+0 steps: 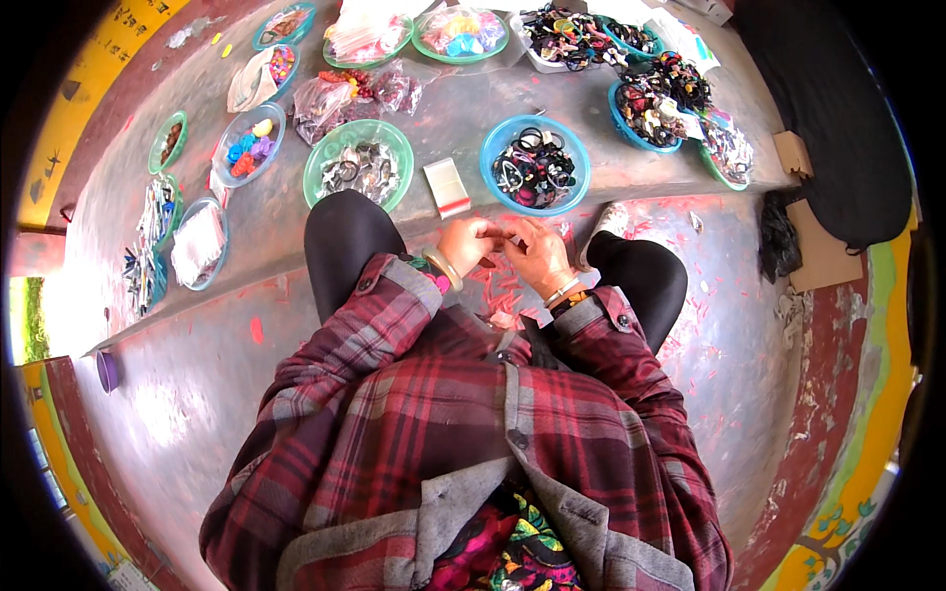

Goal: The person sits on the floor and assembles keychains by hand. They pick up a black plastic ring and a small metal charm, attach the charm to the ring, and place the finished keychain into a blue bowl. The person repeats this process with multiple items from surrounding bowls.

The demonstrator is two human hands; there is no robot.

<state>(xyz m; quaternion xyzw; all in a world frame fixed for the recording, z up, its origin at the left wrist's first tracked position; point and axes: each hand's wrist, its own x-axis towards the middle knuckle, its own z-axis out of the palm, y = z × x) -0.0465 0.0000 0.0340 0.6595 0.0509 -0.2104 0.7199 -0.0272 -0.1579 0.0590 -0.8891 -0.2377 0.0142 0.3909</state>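
My left hand (467, 243) and my right hand (539, 258) meet in front of me between my knees. The fingertips of both are pinched together; whatever sits between them is too small to make out. Just beyond my right hand stands a blue basket (489, 187) heaped with dark hair ties (535, 169). A small white box (445, 185) with a red stripe lies beyond my left hand. Left of it, a green basket (313, 177) holds small items in clear wrapping (365, 169).
Several more baskets line the raised ledge, among them one with colourful pieces (250, 148) and one with white packets (199, 243). A clear bag of red items (340, 98) lies behind. Red scraps (493, 286) litter the floor. Cardboard (823, 251) and a black bag (778, 236) are at right.
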